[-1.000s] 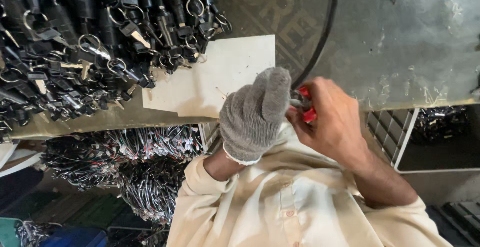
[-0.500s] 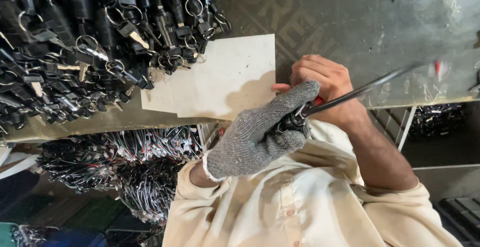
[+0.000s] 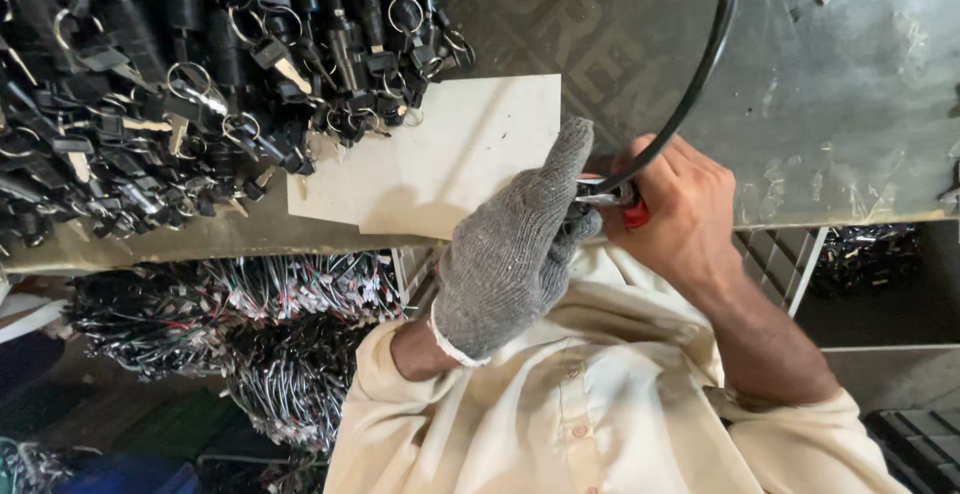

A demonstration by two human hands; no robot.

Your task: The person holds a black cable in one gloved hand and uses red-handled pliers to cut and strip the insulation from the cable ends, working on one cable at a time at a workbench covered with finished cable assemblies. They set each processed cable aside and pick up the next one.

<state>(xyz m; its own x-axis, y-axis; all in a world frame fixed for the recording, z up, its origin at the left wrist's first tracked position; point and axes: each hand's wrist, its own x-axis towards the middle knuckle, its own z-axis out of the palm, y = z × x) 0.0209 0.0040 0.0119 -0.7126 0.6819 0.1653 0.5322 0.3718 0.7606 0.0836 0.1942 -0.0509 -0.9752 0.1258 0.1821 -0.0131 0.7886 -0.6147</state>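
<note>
Since half a second ago the black cable (image 3: 700, 74) has swung from lying out toward the bench's right edge to arching up toward its far edge, and both hands have shifted a little.

From the head camera I see the left hand (image 3: 520, 254), in a grey knit glove, curled shut around the cable's metal end at the near edge of the bench (image 3: 830, 134). The bare right hand (image 3: 690, 204) is clenched on a red-handled tool (image 3: 634, 214), which meets that cable end just beside the glove's fingers. A white card (image 3: 450, 154) lies flat on the bench just left of the hands. A heap of black locks with keys (image 3: 200, 84) fills the bench's far left corner. Bundles of wires (image 3: 250, 334) hang below the near edge.
</note>
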